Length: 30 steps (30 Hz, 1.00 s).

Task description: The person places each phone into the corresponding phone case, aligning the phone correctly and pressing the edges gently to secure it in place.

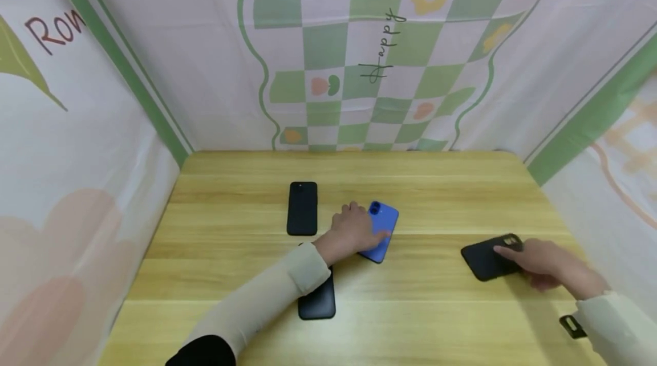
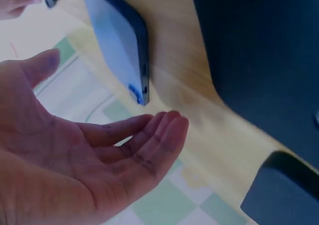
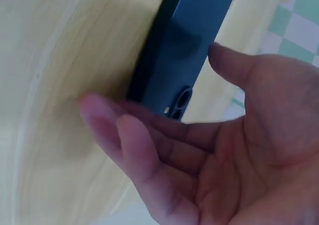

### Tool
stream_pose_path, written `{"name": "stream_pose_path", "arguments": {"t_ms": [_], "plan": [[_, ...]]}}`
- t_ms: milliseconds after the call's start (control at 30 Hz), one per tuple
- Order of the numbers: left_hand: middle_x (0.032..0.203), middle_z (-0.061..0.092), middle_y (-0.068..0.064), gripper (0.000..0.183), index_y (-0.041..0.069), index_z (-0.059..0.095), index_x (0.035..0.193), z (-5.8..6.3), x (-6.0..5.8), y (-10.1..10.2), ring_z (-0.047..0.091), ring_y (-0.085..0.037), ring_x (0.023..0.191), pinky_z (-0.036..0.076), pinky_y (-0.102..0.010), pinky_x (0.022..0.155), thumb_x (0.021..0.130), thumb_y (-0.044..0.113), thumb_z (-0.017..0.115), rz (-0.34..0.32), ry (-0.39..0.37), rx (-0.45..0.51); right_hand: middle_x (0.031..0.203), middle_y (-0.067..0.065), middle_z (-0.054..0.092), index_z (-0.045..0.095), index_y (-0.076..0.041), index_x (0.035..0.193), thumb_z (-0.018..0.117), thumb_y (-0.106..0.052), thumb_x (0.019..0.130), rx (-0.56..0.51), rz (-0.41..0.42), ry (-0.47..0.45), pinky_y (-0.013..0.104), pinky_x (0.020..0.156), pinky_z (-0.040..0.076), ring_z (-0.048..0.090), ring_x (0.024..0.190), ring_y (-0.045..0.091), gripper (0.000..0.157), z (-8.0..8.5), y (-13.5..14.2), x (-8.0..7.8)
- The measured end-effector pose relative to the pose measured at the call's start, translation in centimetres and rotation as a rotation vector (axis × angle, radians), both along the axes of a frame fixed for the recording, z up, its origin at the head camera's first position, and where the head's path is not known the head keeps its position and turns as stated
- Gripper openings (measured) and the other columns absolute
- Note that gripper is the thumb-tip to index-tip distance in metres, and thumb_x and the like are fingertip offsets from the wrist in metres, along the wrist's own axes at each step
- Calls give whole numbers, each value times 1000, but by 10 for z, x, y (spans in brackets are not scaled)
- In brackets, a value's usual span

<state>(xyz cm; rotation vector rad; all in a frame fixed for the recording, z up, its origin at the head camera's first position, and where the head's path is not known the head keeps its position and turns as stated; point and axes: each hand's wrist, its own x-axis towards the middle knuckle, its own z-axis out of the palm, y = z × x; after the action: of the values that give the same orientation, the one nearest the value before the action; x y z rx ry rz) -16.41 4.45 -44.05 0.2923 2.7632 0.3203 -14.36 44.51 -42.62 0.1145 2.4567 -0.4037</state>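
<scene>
My left hand (image 1: 354, 228) is over a blue phone (image 1: 386, 221) that lies face down at mid-table and partly covers it. In the left wrist view the left hand (image 2: 99, 150) has relaxed fingers and an apart thumb, with the blue phone (image 2: 117, 35) beyond them. At the right, my right hand (image 1: 539, 260) is at the camera end of a black phone-shaped piece (image 1: 487, 260), perhaps a phone in a case. The right wrist view shows its thumb above the black piece (image 3: 194, 30) and loosely bent fingers by its end; contact is hard to tell.
A black phone (image 1: 303, 209) lies left of the blue one. Another black phone-shaped piece (image 1: 316, 300) is partly hidden under the left forearm. By the right sleeve sits a small black slotted item (image 1: 572, 326). Printed curtains (image 1: 349, 52) enclose the wooden table (image 1: 410, 320).
</scene>
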Motion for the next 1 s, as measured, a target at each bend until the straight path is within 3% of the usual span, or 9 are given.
{"name": "stream_pose_path", "arguments": {"t_ms": [200,367,567,800,1000], "plan": [[127,58,-14,92,-1,66,134,-10,1,9,57,-25,111,59,-36,76,93,81,55,10,49,-61,58,5,57,55,-10,68,36,-71,106,131,107,96,37,58,49,59,50,19,75,-3,-3,-13],[130,56,-13,97,-1,63,137,-14,3,16,55,-24,112,57,-35,77,90,84,56,11,74,-86,57,5,57,59,-8,71,37,-78,102,159,60,97,36,55,45,57,49,19,80,-3,-9,-19],[132,53,-11,85,8,74,125,-16,4,23,51,-24,115,55,-35,77,87,83,63,-36,91,-191,51,-1,51,59,-8,68,50,-78,97,122,48,103,32,52,45,52,46,14,76,-5,-16,-26],[128,54,-12,64,7,76,118,-14,1,25,52,-23,111,57,-35,81,92,66,72,-82,97,-182,61,5,52,60,8,91,63,-74,92,79,54,128,33,49,48,52,48,16,83,-9,-17,-30],[124,53,-14,54,3,73,119,-9,-1,24,52,-24,108,57,-33,77,91,48,81,-70,69,-124,66,7,51,57,7,90,66,-73,91,58,44,140,32,49,46,50,50,17,80,-12,-14,-28]]}}
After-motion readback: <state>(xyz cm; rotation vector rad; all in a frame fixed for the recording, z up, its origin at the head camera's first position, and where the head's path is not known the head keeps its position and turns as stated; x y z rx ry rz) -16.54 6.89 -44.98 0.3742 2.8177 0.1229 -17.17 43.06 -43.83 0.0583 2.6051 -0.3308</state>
